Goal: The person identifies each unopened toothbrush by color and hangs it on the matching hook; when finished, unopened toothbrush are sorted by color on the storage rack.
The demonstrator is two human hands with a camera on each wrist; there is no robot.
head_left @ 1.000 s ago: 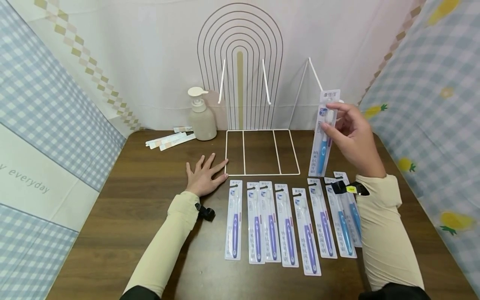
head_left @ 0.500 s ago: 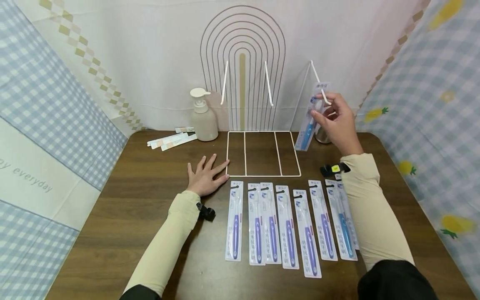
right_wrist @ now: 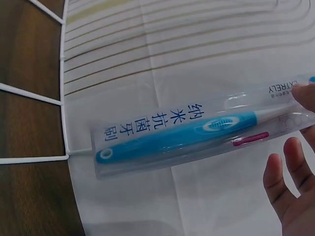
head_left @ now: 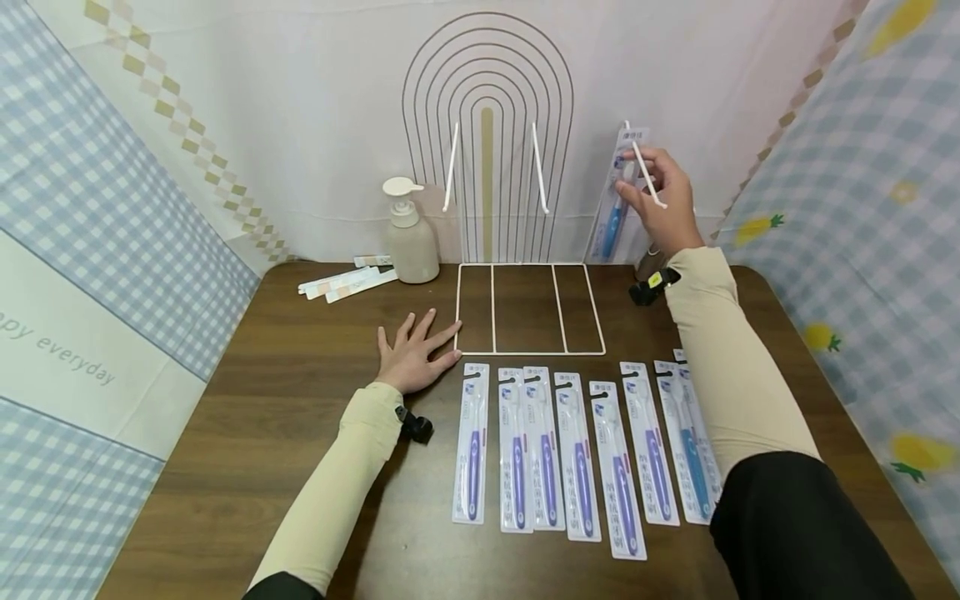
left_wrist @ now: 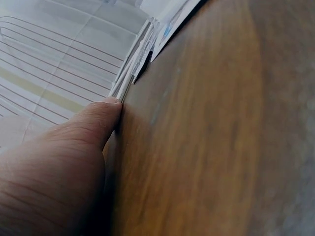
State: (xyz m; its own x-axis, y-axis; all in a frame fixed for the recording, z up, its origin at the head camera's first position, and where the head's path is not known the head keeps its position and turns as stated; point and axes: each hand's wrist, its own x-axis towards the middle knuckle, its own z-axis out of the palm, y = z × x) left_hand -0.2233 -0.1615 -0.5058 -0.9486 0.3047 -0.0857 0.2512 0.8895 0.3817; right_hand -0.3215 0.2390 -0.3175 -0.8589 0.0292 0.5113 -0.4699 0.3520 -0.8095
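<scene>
My right hand (head_left: pixel 670 208) pinches a packaged blue toothbrush (head_left: pixel 612 229) between thumb and fingers, near the upper part of the pack. The pack is upright with a slight tilt, around the rear of the right hook (head_left: pixel 649 177) of the white wire rack (head_left: pixel 492 310); whether the hook passes through its slot cannot be told. In the right wrist view the blue handle (right_wrist: pixel 182 140) shows through clear plastic, the other fingers apart from it. My left hand (head_left: pixel 408 360) lies spread on the table, fingertips touching the rack's left base wire. In the left wrist view its thumb (left_wrist: pixel 96 120) meets the wire.
Several packaged purple toothbrushes (head_left: pixel 583 475) and a blue one (head_left: pixel 692 462) lie in a row before the rack. A pump bottle (head_left: pixel 415 252) and white paper strips (head_left: pixel 352 283) stand at the back left. A partly hidden object (head_left: pixel 648 262) is behind my right wrist.
My right hand has carried the blue toothbrush pack up, left and back, from in front of the right hook's tip to near its rear. The left hand has stayed put.
</scene>
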